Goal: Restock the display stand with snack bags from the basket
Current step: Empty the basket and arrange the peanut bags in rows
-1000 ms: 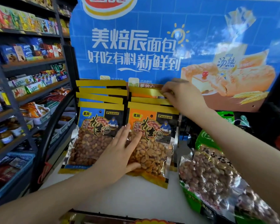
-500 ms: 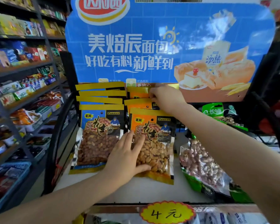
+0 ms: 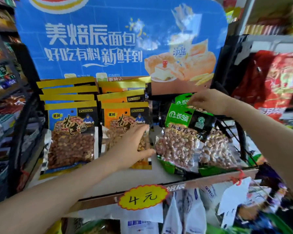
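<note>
Left hand [image 3: 134,146] flat on front orange peanut bag [image 3: 125,119], fingers spread. Right hand [image 3: 208,101] pinching top of rear green peanut bag [image 3: 183,98]. Blue peanut bags [image 3: 71,132] stacked left on display stand shelf [image 3: 108,184]. Yellow "4元" price tag [image 3: 142,197] on shelf edge.

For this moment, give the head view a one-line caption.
Left hand rests on orange peanut bags; right hand reaches the green peanut bags.

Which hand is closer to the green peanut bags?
Right. The right hand touches the tops of the green peanut bags; the left hand lies flat on the front orange peanut bag beside them.
</note>
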Available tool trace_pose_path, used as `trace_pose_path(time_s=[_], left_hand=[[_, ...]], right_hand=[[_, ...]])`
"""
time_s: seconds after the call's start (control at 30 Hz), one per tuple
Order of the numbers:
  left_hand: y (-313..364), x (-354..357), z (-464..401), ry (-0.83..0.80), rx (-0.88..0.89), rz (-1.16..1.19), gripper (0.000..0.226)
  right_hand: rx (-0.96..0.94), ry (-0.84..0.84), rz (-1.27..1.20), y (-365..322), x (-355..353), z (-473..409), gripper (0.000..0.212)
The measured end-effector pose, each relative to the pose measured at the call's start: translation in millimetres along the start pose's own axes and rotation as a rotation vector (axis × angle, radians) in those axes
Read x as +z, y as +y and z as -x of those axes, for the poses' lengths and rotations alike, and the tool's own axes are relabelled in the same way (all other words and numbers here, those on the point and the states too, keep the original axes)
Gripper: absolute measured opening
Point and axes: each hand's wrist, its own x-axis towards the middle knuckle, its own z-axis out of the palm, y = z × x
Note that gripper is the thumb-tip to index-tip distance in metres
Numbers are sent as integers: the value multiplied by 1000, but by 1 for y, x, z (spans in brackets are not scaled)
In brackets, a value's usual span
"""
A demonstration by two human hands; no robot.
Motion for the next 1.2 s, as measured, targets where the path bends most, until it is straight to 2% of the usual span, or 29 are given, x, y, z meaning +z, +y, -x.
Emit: trace_pose_path(time_s=[0.1, 0.2, 0.33, 0.4, 0.43, 0.5, 0.63, 0.77, 0.87, 0.97, 1.07, 1.1, 1.13, 1.2], left_hand=[[27, 14, -21, -5, -50, 109, 85], [45, 27, -39, -13, -112, 112, 97], [60, 33, -49, 44, -267, 172, 117], [62, 32, -51, 90, -314, 195, 121], [61, 32, -51, 118, -343, 233, 120], [60, 32, -52, 180, -411, 360, 112], [61, 34, -50, 242, -494, 620, 97], [79, 35, -50, 334, -466, 845, 57], [96, 48, -50, 289, -435, 775, 47], [101, 62, -46, 312, -442, 767, 48], [99, 64, -42, 418, -444, 811, 45], [98, 63, -43, 444, -438, 814, 47], [97, 61, -45, 455, -433, 805, 49], [99, 55, -45, 429, -439, 754, 66]], right_hand=[[-32, -140, 33, 11, 2, 2, 29], [-64, -260, 101, 27, 5, -4, 34], [-112, -317, 93, 47, 5, -15, 36], [-133, -336, 106, 54, 8, -22, 35], [-155, -342, 105, 58, 11, -25, 31], [-206, -321, 64, 60, 13, -32, 10], [-267, -221, -149, 62, 4, -42, 19], [-256, -21, -403, 66, -8, -58, 9], [-274, -130, -556, 57, -17, -59, 17], [-332, -285, -432, 44, -20, -50, 13], [-274, -408, -304, 42, -23, -38, 63], [-313, -437, -275, 44, -22, -36, 59], [-361, -448, -261, 44, -20, -33, 45], [-414, -393, -271, 43, -19, -29, 25]])
